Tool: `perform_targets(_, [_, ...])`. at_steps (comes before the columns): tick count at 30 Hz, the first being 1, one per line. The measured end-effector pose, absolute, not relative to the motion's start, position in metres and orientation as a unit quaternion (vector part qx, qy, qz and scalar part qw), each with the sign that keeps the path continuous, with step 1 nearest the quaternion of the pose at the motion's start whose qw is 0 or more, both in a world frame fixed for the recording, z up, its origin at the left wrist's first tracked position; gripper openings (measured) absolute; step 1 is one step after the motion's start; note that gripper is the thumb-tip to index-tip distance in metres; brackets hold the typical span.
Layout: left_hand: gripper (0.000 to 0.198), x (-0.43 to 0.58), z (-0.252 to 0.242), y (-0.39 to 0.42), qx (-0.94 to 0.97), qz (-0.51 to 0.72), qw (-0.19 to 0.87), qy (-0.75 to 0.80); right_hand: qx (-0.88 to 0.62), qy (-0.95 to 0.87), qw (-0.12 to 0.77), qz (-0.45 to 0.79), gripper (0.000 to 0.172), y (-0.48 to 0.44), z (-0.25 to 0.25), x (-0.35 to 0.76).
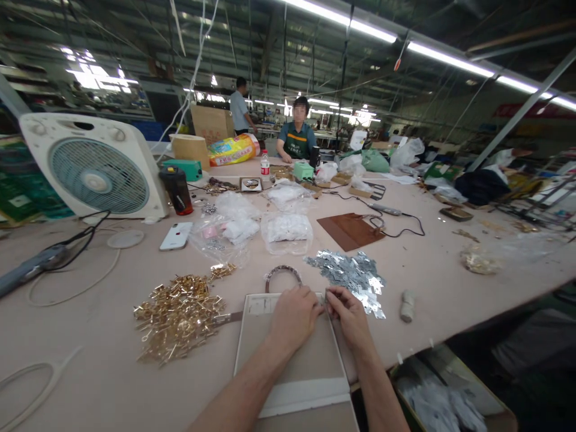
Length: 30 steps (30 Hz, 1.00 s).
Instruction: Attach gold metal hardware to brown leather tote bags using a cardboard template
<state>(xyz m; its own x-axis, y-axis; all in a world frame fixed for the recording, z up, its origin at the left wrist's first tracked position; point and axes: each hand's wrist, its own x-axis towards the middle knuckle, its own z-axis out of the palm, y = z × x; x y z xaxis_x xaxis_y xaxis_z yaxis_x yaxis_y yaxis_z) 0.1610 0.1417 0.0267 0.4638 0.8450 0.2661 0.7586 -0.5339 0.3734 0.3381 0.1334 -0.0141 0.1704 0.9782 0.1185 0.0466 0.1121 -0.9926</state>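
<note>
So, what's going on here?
Someone is working on a flat, pale panel with a looped handle at its far edge. The left hand lies over the panel; the right hand is at its far right corner, any part there too small to make out. Gold fittings are heaped left, silver plates right.

Bare hands: two; left hand [292,315], right hand [350,312].
Beige rectangular panel with pale edging [292,354]: one.
Curved brown handle [283,268]: one.
Gold-coloured metal fittings [180,321]: two heaps, large and small; pieces too many to count.
Flat silvery metal plates [346,273]: one heap; overlapping, uncountable.
Flat brown rectangular piece [344,233]: one.
White box fan with bluish grille [96,174]: one.
White phone [175,236]: one.
Grey corded hand tools [384,209]: two.
Co-workers [294,143]: at least two.
</note>
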Motion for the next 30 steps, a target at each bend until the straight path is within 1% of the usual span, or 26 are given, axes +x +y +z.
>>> perform_targets(5, [0.021, 0.159, 0.024, 0.142, 0.841, 0.235, 0.117, 0.473, -0.526, -0.495, 0.555, 0.413, 0.037, 0.129, -0.009, 0.338])
perform_targets(6, [0.023, 0.158, 0.024, 0.141, 0.838, 0.242, 0.121, 0.474, -0.526, -0.497, 0.55, 0.415, 0.037, 0.129, -0.009, 0.339])
perform_targets(9, [0.043, 0.156, 0.021, 0.141, 0.828, 0.261, 0.134, 0.478, -0.517, -0.524, 0.523, 0.43, 0.034, 0.127, -0.009, 0.34])
perform_targets(11, [0.047, 0.156, 0.019, 0.142, 0.824, 0.265, 0.142, 0.481, -0.513, -0.546, 0.504, 0.431, 0.032, 0.126, -0.01, 0.34])
perform_targets(18, [0.045, 0.155, 0.016, 0.144, 0.82, 0.267, 0.155, 0.482, -0.539, -0.589, 0.476, 0.369, 0.029, 0.129, -0.011, 0.333])
perform_targets(24, [0.034, 0.155, 0.018, 0.145, 0.819, 0.26, 0.158, 0.487, -0.566, -0.589, 0.46, 0.349, 0.028, 0.131, -0.011, 0.327])
perform_targets(27, [0.029, 0.157, 0.019, 0.145, 0.82, 0.255, 0.161, 0.487, -0.586, -0.593, 0.465, 0.298, 0.023, 0.132, -0.01, 0.325])
perform_targets(30, [0.023, 0.159, 0.019, 0.144, 0.821, 0.258, 0.159, 0.483, -0.588, -0.606, 0.46, 0.275, 0.015, 0.13, -0.006, 0.323])
